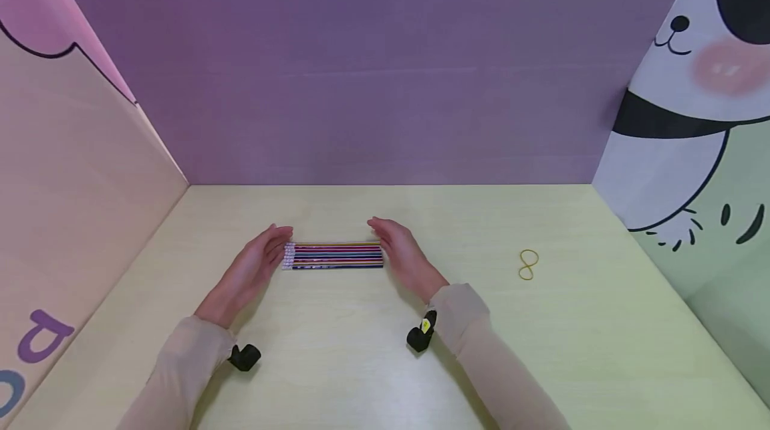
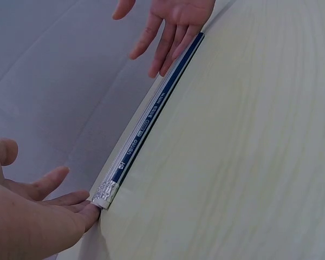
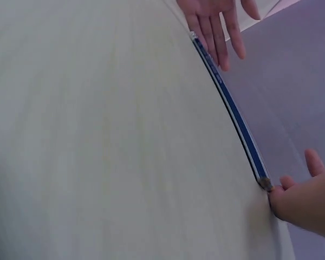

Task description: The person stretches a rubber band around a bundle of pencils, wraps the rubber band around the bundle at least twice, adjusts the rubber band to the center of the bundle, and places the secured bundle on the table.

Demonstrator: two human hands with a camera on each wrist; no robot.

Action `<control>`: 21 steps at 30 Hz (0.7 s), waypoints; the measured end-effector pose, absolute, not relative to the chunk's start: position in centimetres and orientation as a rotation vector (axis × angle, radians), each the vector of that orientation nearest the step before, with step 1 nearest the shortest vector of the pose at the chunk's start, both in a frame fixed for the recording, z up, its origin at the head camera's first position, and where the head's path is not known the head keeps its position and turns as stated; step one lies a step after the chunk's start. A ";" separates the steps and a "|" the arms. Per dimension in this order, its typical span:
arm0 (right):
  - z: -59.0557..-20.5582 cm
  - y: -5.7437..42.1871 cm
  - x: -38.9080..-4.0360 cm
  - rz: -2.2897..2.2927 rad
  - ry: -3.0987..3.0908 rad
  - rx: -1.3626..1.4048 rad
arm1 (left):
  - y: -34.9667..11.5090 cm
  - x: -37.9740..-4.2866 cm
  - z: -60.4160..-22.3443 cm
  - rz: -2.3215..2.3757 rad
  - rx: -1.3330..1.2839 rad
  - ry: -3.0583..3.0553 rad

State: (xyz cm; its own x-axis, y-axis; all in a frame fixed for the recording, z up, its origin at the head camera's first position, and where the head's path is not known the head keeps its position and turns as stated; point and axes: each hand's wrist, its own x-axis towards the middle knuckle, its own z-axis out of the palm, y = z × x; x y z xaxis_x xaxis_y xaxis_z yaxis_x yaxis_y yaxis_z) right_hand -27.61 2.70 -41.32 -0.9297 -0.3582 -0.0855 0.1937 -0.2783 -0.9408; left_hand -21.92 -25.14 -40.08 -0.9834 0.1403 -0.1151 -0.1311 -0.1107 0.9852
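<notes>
Several pencils (image 1: 337, 256) of different colours lie side by side in a flat row on the table, their eraser ends to the left. In the left wrist view the nearest pencil (image 2: 143, 122) is dark blue with a silver band. My left hand (image 1: 255, 266) touches the eraser ends with its fingers extended. At the opposite ends, my right hand (image 1: 409, 256) rests against the pencils, its fingers also extended. Both palms face each other across the row. A yellow rubber band (image 1: 527, 265), twisted into a figure eight, lies to the right of my right hand.
The pale wooden table (image 1: 337, 363) meets a purple wall (image 1: 385, 82) at the back. Printed side panels stand left and right, the right one with a panda picture (image 1: 692, 82). A black wrist camera (image 1: 244, 357) sits on the left sleeve, another camera (image 1: 420, 336) on the right.
</notes>
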 end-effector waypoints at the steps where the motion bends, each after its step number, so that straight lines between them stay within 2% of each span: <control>1: -41.2 2.9 -27.6 -2.229 1.656 -0.220 | -25.1 -22.0 -40.1 2.207 0.016 1.966; 7: -41.1 3.2 -27.6 -2.181 1.681 -0.232 | -25.2 -21.9 -40.1 2.210 -0.004 1.963; 14: -41.6 1.2 -27.4 -2.372 1.579 -0.035 | -25.3 -21.8 -40.2 2.237 -0.049 1.975; 21: -42.2 0.4 -26.7 -2.414 1.527 -0.087 | -25.0 -21.7 -40.3 2.216 -0.054 1.992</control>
State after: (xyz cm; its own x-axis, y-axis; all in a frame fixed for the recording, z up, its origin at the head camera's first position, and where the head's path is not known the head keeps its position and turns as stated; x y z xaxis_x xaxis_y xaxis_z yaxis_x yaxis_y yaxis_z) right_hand -26.73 0.44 -42.19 -0.9583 -0.2681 -0.0989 0.2042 -0.4004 -0.8933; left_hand -21.70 -25.02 -40.34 -0.9862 0.0958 -0.1347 -0.1441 -0.0992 0.9846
